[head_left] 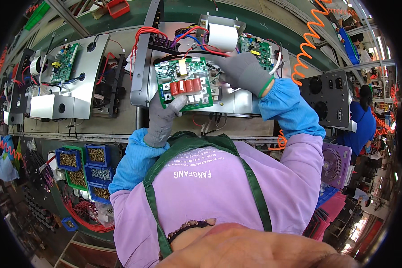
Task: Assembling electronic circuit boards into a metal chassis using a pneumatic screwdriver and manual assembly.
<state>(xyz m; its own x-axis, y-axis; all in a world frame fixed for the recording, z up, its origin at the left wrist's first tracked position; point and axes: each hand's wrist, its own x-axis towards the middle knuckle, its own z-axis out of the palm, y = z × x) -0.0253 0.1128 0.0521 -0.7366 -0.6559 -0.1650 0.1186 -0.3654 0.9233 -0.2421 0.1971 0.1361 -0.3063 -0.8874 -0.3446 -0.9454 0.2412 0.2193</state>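
A green circuit board (186, 83) with a row of red block-shaped parts and a yellow-and-white transformer is tilted up over the open metal chassis (241, 105). My left hand (163, 120), in a grey glove, grips it by its lower edge, the thumb on top and the other fingers hidden beneath. At the board's upper right, my gloved right hand (245, 71) is closed, fingertips pointing left beside red wires (214, 50); whatever is between those fingers is hidden. Behind the board stands a white cylinder (222, 37). A second green board (258, 50) is fixed in the chassis, right of the cylinder.
Another chassis with a green board (65, 62) stands to the left. Blue bins (97, 172) of screws sit lower left, near red wires (82, 214). An orange coiled hose (303, 49) hangs at right, beside a black fan panel (328, 100). Another person (362, 125) is at far right.
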